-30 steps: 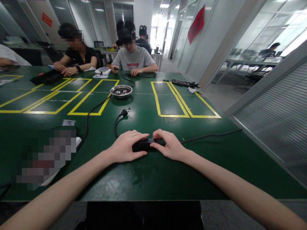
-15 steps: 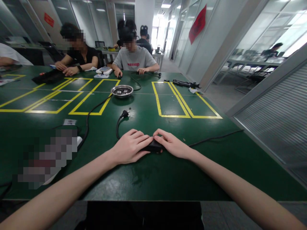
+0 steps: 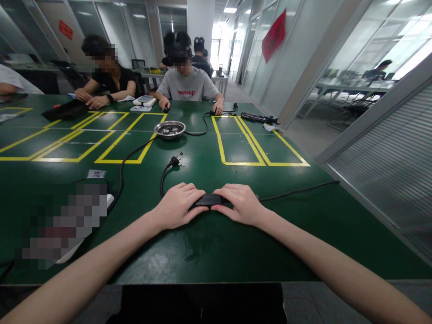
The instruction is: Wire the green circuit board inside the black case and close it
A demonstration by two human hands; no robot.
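Note:
A black power adapter (image 3: 209,200) is held level just above or on the green table, near its front half. My left hand (image 3: 178,206) grips its left end between thumb and fingers. Its right end is gripped by my right hand (image 3: 238,203) in the same way. From behind my left hand a black cord curves up to a plug (image 3: 174,161) with bare prongs. Another thin black cable (image 3: 300,190) runs out to the right of my right hand.
A metal bowl (image 3: 169,129) with small metal parts stands farther back, among yellow tape outlines (image 3: 241,164). A blurred-out white-edged object (image 3: 67,225) lies at left by a label (image 3: 96,173). Two people sit across the table (image 3: 216,265); a black tripod-like item (image 3: 258,118) lies back right.
My right hand has shifted from the adapter's top to a grip on its right end, and the adapter now shows its long side. Across the table, a person's hand has moved right with a cable.

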